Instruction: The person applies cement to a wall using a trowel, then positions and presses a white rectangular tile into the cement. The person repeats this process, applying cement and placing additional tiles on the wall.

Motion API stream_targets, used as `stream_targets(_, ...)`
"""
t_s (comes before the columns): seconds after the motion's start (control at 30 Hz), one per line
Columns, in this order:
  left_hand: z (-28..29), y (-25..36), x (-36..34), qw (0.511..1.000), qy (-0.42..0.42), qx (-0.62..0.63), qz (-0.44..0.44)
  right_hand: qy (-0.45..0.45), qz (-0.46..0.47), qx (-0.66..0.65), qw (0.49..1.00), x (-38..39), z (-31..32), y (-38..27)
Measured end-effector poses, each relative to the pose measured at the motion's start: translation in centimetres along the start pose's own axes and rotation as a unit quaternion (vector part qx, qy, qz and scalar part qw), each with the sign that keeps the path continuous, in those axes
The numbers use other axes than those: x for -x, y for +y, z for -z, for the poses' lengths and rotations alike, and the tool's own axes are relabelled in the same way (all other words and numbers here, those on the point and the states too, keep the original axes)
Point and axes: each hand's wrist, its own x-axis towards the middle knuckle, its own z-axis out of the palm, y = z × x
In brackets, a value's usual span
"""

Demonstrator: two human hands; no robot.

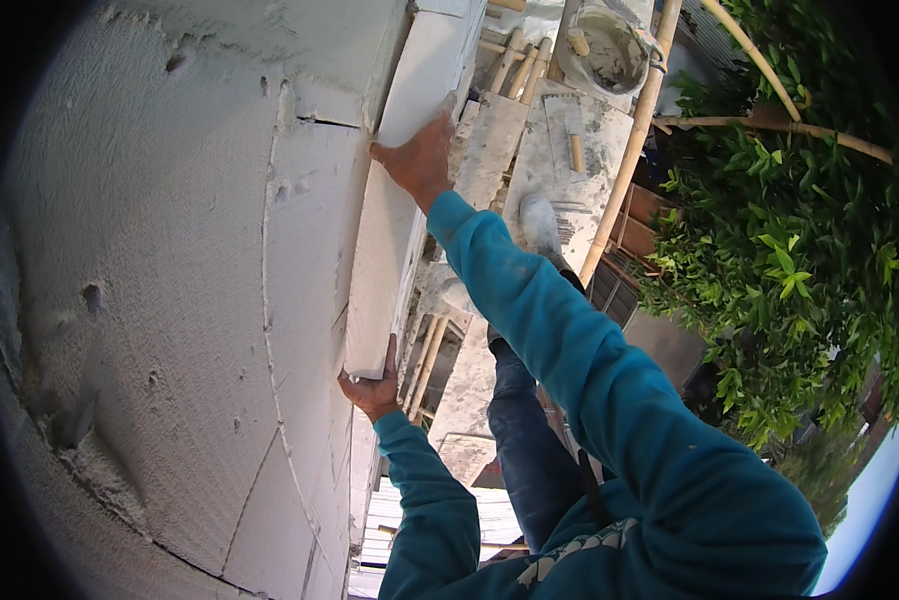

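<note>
Pale wall (189, 240) at left; white block (381, 270), long axis along wall.

No readable text from where I'm standing. Pale print (579, 550) on the front of the teal shirt (609, 390), can't make out any lettering.

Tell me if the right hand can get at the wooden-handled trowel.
Probably not: the right hand grips the pale block, and the trowel lies lower, on the boards near a foot.
</note>
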Motion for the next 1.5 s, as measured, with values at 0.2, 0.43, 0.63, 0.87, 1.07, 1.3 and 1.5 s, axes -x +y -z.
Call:
stream_targets(0.2, 0.7, 0.2, -0.8, 0.993, -0.064, -0.079, -0.056, -0.05, 0.032, -0.048, 0.997, -1.2, -0.5, 0.5)
stream_targets(0.43, -0.8, 0.3, 0.0, 0.996, -0.037, -0.079, -0.001, -0.033, 0.016, -0.016, 0.999, -0.2, 0.0, -0.2)
stream_targets(0.63, -0.6, 0.1, -0.5, 1.0, -0.008, -0.026, -0.011, -0.043, -0.019, 0.044, 0.998, 0.1, 0.2, -0.3)
stream_targets(0.87, -1.2, -1.8, 1.7, 0.998, 0.054, -0.015, -0.007, 0.034, -0.037, 0.119, 0.992, 1.3, -0.7, 0.0)
stream_targets(1.07, -1.6, -0.8, 1.6, 0.993, -0.012, -0.119, 0.009, 0.046, -0.021, 0.169, 0.984, 2.0, -0.5, -0.7)
stream_targets(1.3, -1.9, -1.2, 1.9, 0.992, 0.056, -0.111, 0.016, 0.039, -0.058, 0.135, 0.988, 2.6, 0.1, -1.8)
stream_targets(1.5, 0.7, -1.4, 6.4, 0.987, 0.107, -0.12, -0.024, 0.06, -0.005, 0.138, 0.989, 6.1, 1.6, -1.2)
